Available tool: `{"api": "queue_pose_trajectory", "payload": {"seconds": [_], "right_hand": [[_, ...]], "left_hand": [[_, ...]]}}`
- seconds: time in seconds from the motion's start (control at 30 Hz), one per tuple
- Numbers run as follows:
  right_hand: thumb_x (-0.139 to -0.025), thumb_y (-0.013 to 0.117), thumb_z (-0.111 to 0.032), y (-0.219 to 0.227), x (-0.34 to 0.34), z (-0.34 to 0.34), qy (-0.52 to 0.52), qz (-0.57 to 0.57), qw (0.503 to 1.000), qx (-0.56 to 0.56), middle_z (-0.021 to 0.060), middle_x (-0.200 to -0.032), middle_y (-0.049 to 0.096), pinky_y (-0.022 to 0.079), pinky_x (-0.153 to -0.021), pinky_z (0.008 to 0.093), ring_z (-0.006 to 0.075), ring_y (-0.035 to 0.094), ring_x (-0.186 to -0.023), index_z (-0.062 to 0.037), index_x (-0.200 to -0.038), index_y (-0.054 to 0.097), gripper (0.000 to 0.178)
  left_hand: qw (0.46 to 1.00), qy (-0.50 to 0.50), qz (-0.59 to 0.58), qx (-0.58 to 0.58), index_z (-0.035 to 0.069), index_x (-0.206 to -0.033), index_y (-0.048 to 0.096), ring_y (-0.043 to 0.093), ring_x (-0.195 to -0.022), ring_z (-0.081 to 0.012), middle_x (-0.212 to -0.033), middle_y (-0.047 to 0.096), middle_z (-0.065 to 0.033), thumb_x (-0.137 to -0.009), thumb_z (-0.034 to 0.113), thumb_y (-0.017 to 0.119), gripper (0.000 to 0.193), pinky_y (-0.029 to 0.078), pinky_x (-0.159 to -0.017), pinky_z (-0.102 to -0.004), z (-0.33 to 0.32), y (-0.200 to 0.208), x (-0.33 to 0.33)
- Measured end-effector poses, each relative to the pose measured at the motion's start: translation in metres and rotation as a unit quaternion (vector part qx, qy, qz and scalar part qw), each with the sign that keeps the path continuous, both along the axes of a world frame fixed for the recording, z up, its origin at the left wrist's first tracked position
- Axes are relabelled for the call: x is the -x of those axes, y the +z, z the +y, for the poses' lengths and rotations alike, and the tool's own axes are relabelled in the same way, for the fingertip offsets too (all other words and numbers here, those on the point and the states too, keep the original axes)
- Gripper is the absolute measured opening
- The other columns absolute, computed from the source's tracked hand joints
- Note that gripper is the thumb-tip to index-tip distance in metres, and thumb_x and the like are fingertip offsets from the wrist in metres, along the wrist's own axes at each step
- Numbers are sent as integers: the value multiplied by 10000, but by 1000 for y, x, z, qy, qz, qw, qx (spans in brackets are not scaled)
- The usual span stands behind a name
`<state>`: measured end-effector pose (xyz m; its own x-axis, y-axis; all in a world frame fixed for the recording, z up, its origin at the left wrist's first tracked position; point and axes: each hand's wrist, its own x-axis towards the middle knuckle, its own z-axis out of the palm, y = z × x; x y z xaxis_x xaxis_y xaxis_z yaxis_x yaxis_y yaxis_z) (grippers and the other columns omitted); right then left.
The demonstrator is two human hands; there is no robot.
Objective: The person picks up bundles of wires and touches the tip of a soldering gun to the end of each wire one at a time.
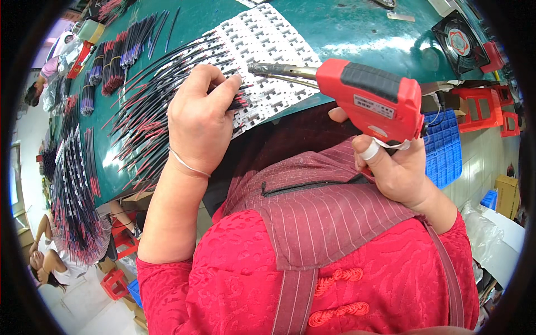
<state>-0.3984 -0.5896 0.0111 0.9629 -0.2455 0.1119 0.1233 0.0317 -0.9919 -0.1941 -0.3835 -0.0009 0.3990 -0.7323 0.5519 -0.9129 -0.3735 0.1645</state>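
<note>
My right hand [396, 170] grips a red and black soldering gun [363, 97] by its handle; white tape wraps the thumb. The gun's metal tip points left, above a white perforated plastic sheet [279, 42] with rows of small slots. My left hand [198, 120] is closed in a pinch just left of the tip, over the sheet. What its fingertips hold is too small to make out. Many thin black wires with red ends [148, 120] fan out under and beside this hand, their inner ends lying on the sheet.
More wire bundles [114, 61] lie on the green table [368, 28] at the far left, and a large bunch [78, 201] hangs over its left edge. A small black fan [460, 42] stands far right. Red stools [480, 109] and a blue crate [444, 148] are at right. Other people sit at left.
</note>
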Motion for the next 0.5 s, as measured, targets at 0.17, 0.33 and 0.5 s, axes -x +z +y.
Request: {"api": "queue_pose_trajectory", "payload": {"seconds": [0.17,0.33,0.5], "right_hand": [[-908,624,78,-3,-2,-1,6,-16,1000,14,164,-1234,654,516,-948,324,202,623,-1151,16,-1299,552,402],[-906,641,64,-4,-4,1,-8,-23,999,29,139,-1164,680,532,-904,309,180,649,-1074,15,-1243,590,345],[-896,675,38,1,-1,3,-35,61,997,22,93,-1041,700,545,-835,289,143,667,-935,14,-1148,634,256]], "left_hand": [[1000,2,-2,-15,48,-941,723,627,-742,-256,-852,589,-79,-620,-70,696,343,519,-633,-358,-1,0,1],[1000,-4,-8,-30,47,-930,719,624,-734,-258,-842,583,-77,-652,-62,694,299,517,-620,-362,-2,-1,2],[1000,-7,-13,-22,45,-921,718,620,-726,-256,-844,579,-78,-669,-56,695,273,515,-613,-357,-2,-1,2]]}}
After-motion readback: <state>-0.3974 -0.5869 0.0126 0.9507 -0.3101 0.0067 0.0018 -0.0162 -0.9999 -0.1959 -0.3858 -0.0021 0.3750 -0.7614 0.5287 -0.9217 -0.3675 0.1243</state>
